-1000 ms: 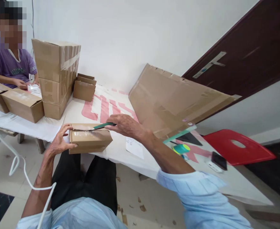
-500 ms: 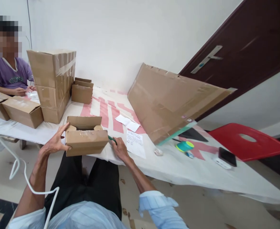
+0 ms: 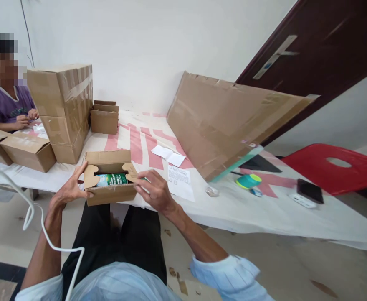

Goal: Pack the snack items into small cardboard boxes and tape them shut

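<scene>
A small cardboard box point(image 3: 110, 195) stands at the front edge of the table, its top open and its back flap raised. Inside lies a green and light-blue printed package point(image 3: 116, 179), partly covered by the side flaps. My left hand point(image 3: 72, 187) grips the box's left end, thumb on the front and fingers behind. At the right end, my right hand point(image 3: 158, 191) has its bent fingers on the side flap point(image 3: 132, 171).
Behind stand a tall taped carton stack point(image 3: 75, 108) and small open boxes point(image 3: 105, 119). Closed boxes point(image 3: 29, 148) sit at left, near another person. Papers point(image 3: 180, 179), a large cardboard sheet point(image 3: 227, 121), a tape roll point(image 3: 248, 180) and a phone point(image 3: 310, 191) lie rightward.
The box's front flap has been folded down, exposing the package. My right hand has moved up onto the right flap; the thin green object it held no longer shows. My left hand keeps its grip.
</scene>
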The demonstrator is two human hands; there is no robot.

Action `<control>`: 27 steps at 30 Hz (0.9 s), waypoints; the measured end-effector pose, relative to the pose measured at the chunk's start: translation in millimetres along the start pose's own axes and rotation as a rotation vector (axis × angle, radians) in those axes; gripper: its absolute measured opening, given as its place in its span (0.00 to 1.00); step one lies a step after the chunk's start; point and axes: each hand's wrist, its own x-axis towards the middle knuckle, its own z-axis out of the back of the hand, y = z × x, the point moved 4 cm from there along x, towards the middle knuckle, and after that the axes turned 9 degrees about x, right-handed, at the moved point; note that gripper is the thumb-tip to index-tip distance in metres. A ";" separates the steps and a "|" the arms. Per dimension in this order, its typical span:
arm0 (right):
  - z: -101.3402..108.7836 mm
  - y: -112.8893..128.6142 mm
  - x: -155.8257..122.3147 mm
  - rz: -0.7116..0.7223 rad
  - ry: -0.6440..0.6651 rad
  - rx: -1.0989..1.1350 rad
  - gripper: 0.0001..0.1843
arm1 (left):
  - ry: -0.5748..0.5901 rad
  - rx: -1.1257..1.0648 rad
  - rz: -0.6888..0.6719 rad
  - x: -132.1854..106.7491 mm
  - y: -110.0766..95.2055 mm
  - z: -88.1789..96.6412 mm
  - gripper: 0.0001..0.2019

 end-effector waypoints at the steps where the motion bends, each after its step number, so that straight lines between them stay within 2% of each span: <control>1: -1.0 6.4 -10.0 0.037 0.031 -0.021 0.09 | -0.002 -0.001 -0.005 0.5 -0.9 0.0 0.65; 3: -3.3 14.1 -22.8 0.067 0.098 -0.018 0.08 | -0.006 0.005 -0.018 1.4 -3.0 -0.6 0.63; 5: -4.0 15.4 -20.2 0.036 0.119 0.020 0.10 | -0.019 0.019 -0.033 1.8 -4.8 -1.4 0.62; 8: -7.8 12.0 9.0 -0.012 0.171 0.097 0.16 | -0.042 0.023 -0.063 1.4 -6.3 -2.4 0.61; 11: -19.7 10.5 43.1 0.034 0.399 0.123 0.15 | -0.040 0.014 -0.067 0.5 -5.2 -3.3 0.62; 14: -26.5 5.5 61.6 0.042 0.591 -0.031 0.17 | -0.040 0.023 -0.057 -0.2 -2.8 -3.8 0.63; 16: -24.5 -1.3 67.5 -0.019 0.605 -0.198 0.19 | -0.034 0.016 -0.068 -0.4 -1.7 -4.9 0.62; 18: -21.2 -7.7 71.1 -0.113 0.600 -0.350 0.15 | -0.036 -0.002 -0.071 -0.4 -0.3 -6.0 0.62; 20: -21.7 -10.6 74.3 -0.184 0.653 -0.448 0.10 | -0.050 -0.015 -0.062 -0.3 1.0 -6.5 0.62; 24: -33.7 -3.5 88.9 -0.147 0.804 -0.430 0.04 | -0.046 -0.009 -0.062 -0.3 0.9 -7.6 0.61; 27: -50.3 0.0 103.0 -0.139 0.894 -0.353 0.11 | -0.033 -0.003 -0.070 -0.2 0.5 -9.2 0.63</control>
